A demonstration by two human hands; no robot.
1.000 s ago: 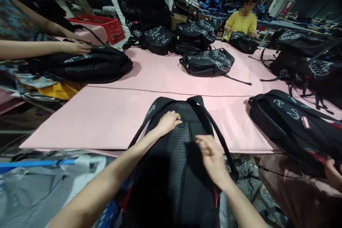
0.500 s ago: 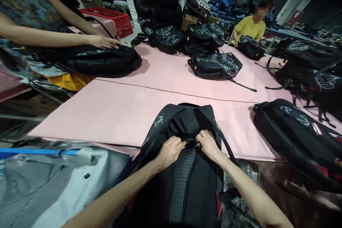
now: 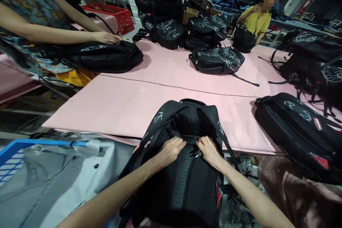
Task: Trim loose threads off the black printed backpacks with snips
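Observation:
A black backpack [image 3: 203,181] with white scribble marks leans on the table's near edge, its top opening gaping toward me. My left hand [image 3: 173,149] pinches the left side of the opening's near edge. On the right side of that edge, my right hand [image 3: 210,150] is closed with bent fingers. A dark strip of the edge [image 3: 191,139] runs between both hands. Below it lies a perforated grey panel [image 3: 181,174]. The carry handle [image 3: 193,102] stands at the far top of the bag. The bag's inside is dark, and its contents cannot be made out.
The pink table [image 3: 120,103] bears another black backpack [image 3: 294,131] at right and one [image 3: 217,58] farther back. A co-worker's hands [image 3: 107,38] rest on a backpack [image 3: 107,57] at left. A blue crate [image 3: 16,146] with grey material stands lower left. Another person [image 3: 256,21] sits behind.
The bag's opening gapes wider, and its edge lies flatter between my hands, which stay near the same spots. The person in yellow has raised an arm. The view has shifted slightly.

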